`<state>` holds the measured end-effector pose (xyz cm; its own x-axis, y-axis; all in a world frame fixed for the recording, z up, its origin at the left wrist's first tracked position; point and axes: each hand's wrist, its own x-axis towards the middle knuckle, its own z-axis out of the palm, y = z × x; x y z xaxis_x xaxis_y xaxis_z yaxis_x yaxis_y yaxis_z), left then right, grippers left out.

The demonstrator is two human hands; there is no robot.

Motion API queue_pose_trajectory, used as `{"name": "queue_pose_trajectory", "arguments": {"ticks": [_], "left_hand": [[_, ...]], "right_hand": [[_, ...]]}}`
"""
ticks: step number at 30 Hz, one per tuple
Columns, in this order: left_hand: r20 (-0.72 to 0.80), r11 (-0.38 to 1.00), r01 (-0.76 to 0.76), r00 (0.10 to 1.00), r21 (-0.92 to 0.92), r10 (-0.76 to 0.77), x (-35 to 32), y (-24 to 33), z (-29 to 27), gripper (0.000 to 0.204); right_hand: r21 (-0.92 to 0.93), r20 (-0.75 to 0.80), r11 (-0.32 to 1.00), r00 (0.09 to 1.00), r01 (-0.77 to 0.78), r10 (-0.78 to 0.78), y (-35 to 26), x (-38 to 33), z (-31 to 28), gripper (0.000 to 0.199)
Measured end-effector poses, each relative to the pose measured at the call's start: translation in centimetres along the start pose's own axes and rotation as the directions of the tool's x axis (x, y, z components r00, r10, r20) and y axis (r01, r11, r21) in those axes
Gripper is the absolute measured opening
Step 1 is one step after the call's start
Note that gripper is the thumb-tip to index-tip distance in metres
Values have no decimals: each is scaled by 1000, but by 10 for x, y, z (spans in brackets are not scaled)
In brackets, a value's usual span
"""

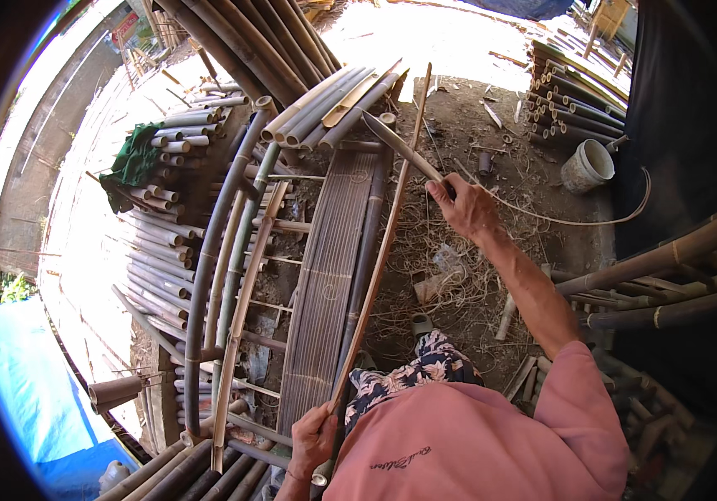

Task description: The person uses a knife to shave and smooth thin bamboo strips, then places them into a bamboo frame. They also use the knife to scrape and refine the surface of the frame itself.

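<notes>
My left hand [313, 438] grips the near end of a long thin bamboo strip [383, 242] that runs away from me to the top of the view. My right hand [463, 204] is raised over the ground and is closed on the handle of a long blade [400, 146], whose tip points up and left, crossing the strip. A woven panel of narrow bamboo slats [325, 275] lies just left of the strip, framed by thick dark bamboo poles [208, 267].
Cut bamboo tubes [158, 217] are stacked at left with a green cloth [133, 163] on them. More tubes [575, 96] and a white bucket [588, 165] stand at the upper right. Shavings litter the ground [450, 275]. A blue tarp [33, 392] lies at lower left.
</notes>
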<state>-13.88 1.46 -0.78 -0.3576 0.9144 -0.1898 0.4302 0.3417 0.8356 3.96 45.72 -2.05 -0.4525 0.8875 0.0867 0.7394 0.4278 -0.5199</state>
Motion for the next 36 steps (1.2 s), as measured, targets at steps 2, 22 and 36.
{"name": "queue_pose_trajectory", "arguments": {"ticks": [2,22,36], "left_hand": [[-26,1000,-12,1000,10,12,0,1,5,27],[-115,1000,10,993,-5,-10,-69,-27,11,24],[34,687,233,956,-688,-290,136,85,28,40]], "right_hand": [[1,-75,963,960,270,-269,9,-4,13,76],[-38,-204,974,955,-225,213,124,120,-95,78],[153,-143,821,834,550,-532,-70,-83,43,62]]}}
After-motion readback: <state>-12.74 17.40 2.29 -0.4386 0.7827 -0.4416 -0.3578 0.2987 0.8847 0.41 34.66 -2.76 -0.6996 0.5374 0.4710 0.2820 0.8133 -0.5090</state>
